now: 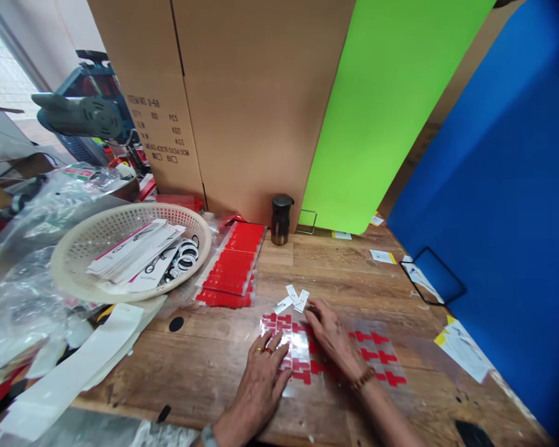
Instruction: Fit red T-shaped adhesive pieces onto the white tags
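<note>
A clear sheet (372,329) with rows of red T-shaped stickers lies flat on the wooden table. My left hand (263,375) rests on the left part of this sheet, palm down, fingers spread. Across the middle of the sheet reaches my right hand (330,332), its fingers slightly bent and apart. Its fingertips are at the edge of a few small white tags (301,300), which lie loosely overlapped just beyond the sheet. Whether those fingertips touch the nearest tag, I cannot tell. The right palm hides some of the red stickers.
On the left stands a cream plastic basket (65,267) with white cards and ring-shaped parts. More red sheets (233,261) are stacked beside it. A dark lidded jar (281,220) stands by the cardboard (256,112). Green (391,112) and blue boards (503,205) border the back and right.
</note>
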Tool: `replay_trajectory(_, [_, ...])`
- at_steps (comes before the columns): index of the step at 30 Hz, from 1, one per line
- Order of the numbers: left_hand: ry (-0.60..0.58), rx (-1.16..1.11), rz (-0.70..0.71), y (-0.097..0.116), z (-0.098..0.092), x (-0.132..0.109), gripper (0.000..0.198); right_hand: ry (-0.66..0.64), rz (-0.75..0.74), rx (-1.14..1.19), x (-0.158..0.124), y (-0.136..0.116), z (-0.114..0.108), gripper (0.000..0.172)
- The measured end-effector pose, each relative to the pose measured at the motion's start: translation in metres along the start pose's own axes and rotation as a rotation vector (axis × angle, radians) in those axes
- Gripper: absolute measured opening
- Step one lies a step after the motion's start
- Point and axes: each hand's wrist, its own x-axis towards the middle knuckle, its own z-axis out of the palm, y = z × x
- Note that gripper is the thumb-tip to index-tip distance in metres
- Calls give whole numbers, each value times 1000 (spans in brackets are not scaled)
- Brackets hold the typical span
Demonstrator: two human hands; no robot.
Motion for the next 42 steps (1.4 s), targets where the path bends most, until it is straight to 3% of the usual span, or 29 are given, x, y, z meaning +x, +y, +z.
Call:
replay_trajectory(4, [9,3,5,0,1,-2,41,-23,-14,-59,33,-13,16,21])
replay_trajectory(9, [32,-1,25,-2,2,-3,39,-88,-10,-124,33,-23,24,18])
replay_trajectory(20, [46,-11,17,-3,4,-3,40,-195,-31,-54,39,5,5,18])
replay_trajectory(27, [37,-11,11,-5,4,-2,37,-231,93,51,38,15,1,5])
replay_trajectory(34, [48,-77,-4,-4,3,-3,35,-164,180,183,27,11,-5,8])
replay_trajectory(37, [53,-168,-90,-3,2,0,31,-91,217,254,13,-1,-6,5])
replay_trajectory(39, [80,-275,-231,1,-2,6,31,-51,242,320,-1,-14,-6,6])
replay_trajectory(42, [133,-537,-464,12,-16,24,41,-112,243,537,-25,-35,-2,7])
